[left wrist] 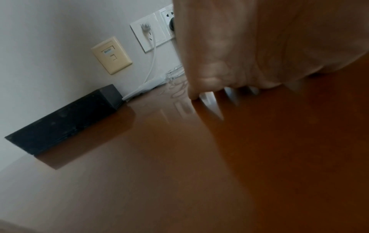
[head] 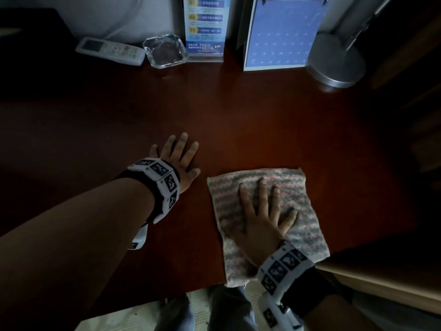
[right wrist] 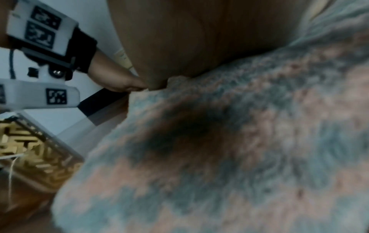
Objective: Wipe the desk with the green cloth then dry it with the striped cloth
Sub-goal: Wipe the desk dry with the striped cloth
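Observation:
The striped pink-and-grey cloth (head: 267,218) lies flat near the front edge of the dark red-brown desk (head: 238,120). My right hand (head: 265,211) presses flat on the cloth with its fingers spread and straight. In the right wrist view the striped cloth (right wrist: 239,149) fills most of the picture under my palm. My left hand (head: 179,158) rests flat on the bare desk just left of the cloth, fingers straight. From the left wrist view, the left hand (left wrist: 249,47) lies on the glossy desk (left wrist: 179,173). No green cloth is in view.
Along the back of the desk stand a white remote (head: 111,51), a glass ashtray (head: 165,51), a blue leaflet stand (head: 206,29), a blue desk calendar (head: 281,34) and a silver lamp base (head: 336,60). A black box (left wrist: 66,121) sits by the wall at the left.

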